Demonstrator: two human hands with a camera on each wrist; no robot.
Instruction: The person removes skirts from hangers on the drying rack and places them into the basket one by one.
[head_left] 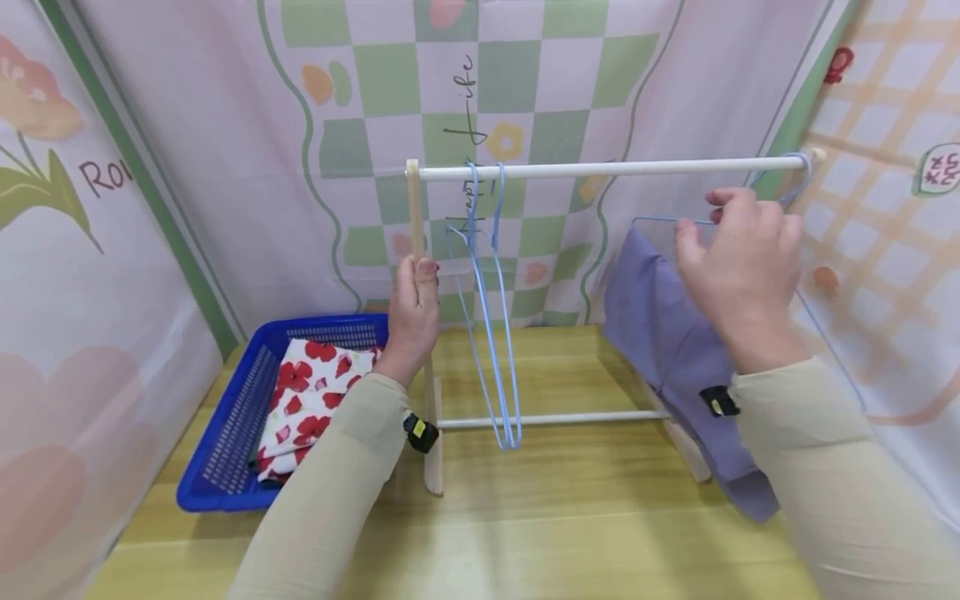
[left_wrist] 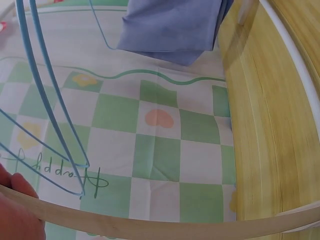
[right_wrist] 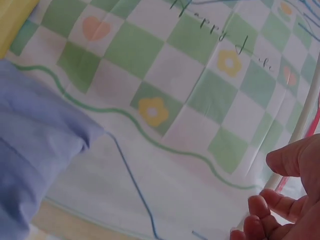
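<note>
My left hand (head_left: 412, 321) grips the left wooden post (head_left: 416, 212) of a small drying rack; thumb and post also show in the left wrist view. Blue wire hangers (head_left: 508, 433) hang bunched on the white top rail (head_left: 622, 169), just right of that post. At the rail's far right end, another blue hanger (head_left: 807, 173) carries a purple cloth (head_left: 645, 300), draped low beside the right post. My right hand (head_left: 746, 267) is raised in front of that hanger, below the rail. In the right wrist view its fingers (right_wrist: 257, 206) are loosely bent, thumb apart, nothing between them.
A blue plastic basket (head_left: 217, 502) stands on the wooden table (head_left: 525, 533) left of the rack, holding a folded white cloth with red flowers (head_left: 307, 400). A lower white bar (head_left: 577, 417) joins the rack's feet. Printed curtains (head_left: 525, 83) enclose the table behind and at both sides.
</note>
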